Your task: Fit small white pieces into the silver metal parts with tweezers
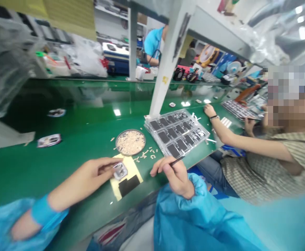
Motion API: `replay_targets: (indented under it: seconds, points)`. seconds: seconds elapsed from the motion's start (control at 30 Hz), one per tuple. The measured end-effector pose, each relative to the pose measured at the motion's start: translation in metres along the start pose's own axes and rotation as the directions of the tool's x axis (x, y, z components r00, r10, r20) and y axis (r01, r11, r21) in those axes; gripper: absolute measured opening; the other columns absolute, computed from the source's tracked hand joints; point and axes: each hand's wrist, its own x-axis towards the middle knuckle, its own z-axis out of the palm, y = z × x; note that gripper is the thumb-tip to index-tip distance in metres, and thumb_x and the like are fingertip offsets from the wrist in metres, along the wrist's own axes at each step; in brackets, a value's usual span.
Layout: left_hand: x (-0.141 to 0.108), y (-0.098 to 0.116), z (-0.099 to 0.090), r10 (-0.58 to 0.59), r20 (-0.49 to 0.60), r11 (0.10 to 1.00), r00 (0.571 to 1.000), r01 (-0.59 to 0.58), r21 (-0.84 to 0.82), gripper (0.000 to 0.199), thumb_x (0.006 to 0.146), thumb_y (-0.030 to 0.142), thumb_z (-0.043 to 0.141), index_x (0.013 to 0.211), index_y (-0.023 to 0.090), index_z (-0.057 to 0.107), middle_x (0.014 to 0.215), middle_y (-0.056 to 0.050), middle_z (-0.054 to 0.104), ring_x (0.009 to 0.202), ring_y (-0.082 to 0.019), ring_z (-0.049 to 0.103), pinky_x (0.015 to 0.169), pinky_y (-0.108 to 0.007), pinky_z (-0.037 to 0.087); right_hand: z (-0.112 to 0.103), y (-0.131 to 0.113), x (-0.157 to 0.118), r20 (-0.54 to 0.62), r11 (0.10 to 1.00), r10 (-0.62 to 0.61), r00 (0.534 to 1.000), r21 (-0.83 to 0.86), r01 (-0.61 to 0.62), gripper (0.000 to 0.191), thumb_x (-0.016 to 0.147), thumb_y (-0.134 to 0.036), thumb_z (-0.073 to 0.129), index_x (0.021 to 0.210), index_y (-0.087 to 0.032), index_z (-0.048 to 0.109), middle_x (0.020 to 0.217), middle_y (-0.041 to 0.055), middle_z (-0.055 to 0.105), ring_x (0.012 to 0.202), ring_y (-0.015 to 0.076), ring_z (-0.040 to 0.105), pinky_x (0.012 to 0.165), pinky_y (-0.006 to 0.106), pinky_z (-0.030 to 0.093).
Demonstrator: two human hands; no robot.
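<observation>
Glossy green bench underlies left hand gripping rounded-square piece.

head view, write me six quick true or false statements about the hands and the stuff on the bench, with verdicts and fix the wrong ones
1. The left hand holds a small part. True.
2. The right hand is empty. False: it holds a thin dark tool.
3. Tan bits lie in the dish. True.
4. The dish stands on the tray. False: it stands on the bench, apart from the tray.
5. A dark patch lies on the yellow sheet. True.
6. All the bits are in the dish. False: some lie loose on the bench.
</observation>
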Motion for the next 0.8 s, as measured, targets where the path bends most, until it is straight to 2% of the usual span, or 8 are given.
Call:
replay_targets:
  seconds: [0.07, 0.13, 0.23, 0.3, 0.33, 0.47, 0.67, 0.8]
  points:
    - [0.003, -0.003, -0.001, -0.041, -0.018, 0.999, 0.999, 0.04, -0.025, 0.057, 0.082, 0.058, 0.062, 0.126, 0.024, 0.071, 0.119, -0.006, 0.075, 0.103, -0.03, 0.07, 0.086, -0.032, 0.055, -0.024, -0.006, 0.003, -0.047, 0.989, 0.032, 0.998, -0.144, -0.038, 0.028, 0.104, -0.035, 0.042, 0.092, -0.02, 0.062, 0.079, 0.0036, 0.069, 0.069, 0.016, 0.066, 0.068, 0.031, 0.055]
    - [0.005, -0.005, -0.001, -0.053, -0.032, 0.998, 0.998, 0.052, -0.026, 0.06, 0.079, 0.061, 0.065, 0.127, 0.025, 0.07, 0.113, -0.007, 0.077, 0.099, -0.031, 0.071, 0.082, -0.032, 0.057, -0.057, -0.008, 0.016, -0.139, 0.906, 0.05, 0.989, -0.411, -0.104, 0.031, 0.103, -0.038, 0.044, 0.091, -0.02, 0.065, 0.076, 0.002, 0.066, 0.069, 0.0154, 0.063, 0.068, 0.029, 0.052]
    - [0.005, -0.006, 0.003, -0.044, -0.059, 0.998, 0.997, 0.047, 0.038, 0.065, 0.076, 0.061, 0.069, 0.13, 0.025, 0.068, 0.093, -0.006, 0.078, 0.083, -0.029, 0.072, 0.069, -0.03, 0.057, -0.117, 0.001, 0.051, -0.361, 0.582, 0.055, 0.931, -0.746, -0.324, 0.034, 0.099, -0.046, 0.049, 0.091, -0.019, 0.069, 0.081, 0.0038, 0.069, 0.076, 0.0187, 0.063, 0.072, 0.03, 0.049]
    - [0.004, -0.005, 0.005, -0.026, -0.08, 0.991, 0.996, 0.037, 0.129, 0.065, 0.076, 0.061, 0.068, 0.13, 0.025, 0.067, 0.079, -0.004, 0.075, 0.071, -0.027, 0.07, 0.061, -0.028, 0.053, -0.157, 0.014, 0.078, -0.5, 0.26, 0.175, 0.848, -0.807, -0.53, 0.035, 0.098, -0.046, 0.048, 0.099, -0.019, 0.07, 0.086, 0.0055, 0.071, 0.079, 0.0203, 0.064, 0.073, 0.029, 0.048]
    - [0.004, -0.005, 0.006, -0.014, -0.087, 0.983, 0.996, 0.03, 0.182, 0.063, 0.077, 0.061, 0.066, 0.13, 0.026, 0.067, 0.074, -0.003, 0.073, 0.066, -0.025, 0.067, 0.058, -0.027, 0.052, -0.175, 0.022, 0.09, -0.526, 0.204, 0.209, 0.824, -0.801, -0.563, 0.032, 0.095, -0.043, 0.052, 0.101, -0.018, 0.071, 0.091, 0.0081, 0.073, 0.084, 0.0221, 0.065, 0.075, 0.03, 0.048]
    - [0.002, -0.003, 0.004, 0.062, -0.097, 0.939, 0.993, -0.025, 0.342, 0.055, 0.082, 0.061, 0.058, 0.126, 0.03, 0.069, 0.077, -0.002, 0.073, 0.061, -0.023, 0.062, 0.057, -0.027, 0.049, -0.222, 0.047, 0.125, -0.519, 0.116, 0.358, 0.776, -0.8, -0.589, 0.025, 0.08, -0.04, 0.073, 0.094, -0.019, 0.075, 0.093, 0.0108, 0.075, 0.089, 0.0244, 0.068, 0.077, 0.029, 0.048]
    - [0.003, -0.006, -0.002, 0.172, -0.108, 0.911, 0.979, -0.117, 0.396, 0.047, 0.085, 0.056, 0.06, 0.125, 0.034, 0.071, 0.124, -0.001, 0.073, 0.1, -0.03, 0.069, 0.081, -0.028, 0.052, -0.243, 0.065, 0.148, -0.414, 0.085, 0.536, 0.736, -0.841, -0.534, 0.025, 0.074, -0.032, 0.08, 0.095, -0.02, 0.076, 0.089, 0.0065, 0.076, 0.082, 0.0196, 0.068, 0.077, 0.026, 0.049]
    - [0.001, -0.005, -0.003, 0.071, -0.174, 0.986, 0.982, -0.043, 0.162, 0.049, 0.078, 0.053, 0.069, 0.122, 0.03, 0.073, 0.1, -0.003, 0.079, 0.079, -0.027, 0.071, 0.068, -0.028, 0.054, -0.252, 0.072, 0.151, -0.37, 0.091, 0.579, 0.726, -0.856, -0.509, 0.022, 0.073, -0.028, 0.081, 0.091, -0.018, 0.075, 0.087, 0.0065, 0.076, 0.079, 0.0191, 0.068, 0.076, 0.026, 0.05]
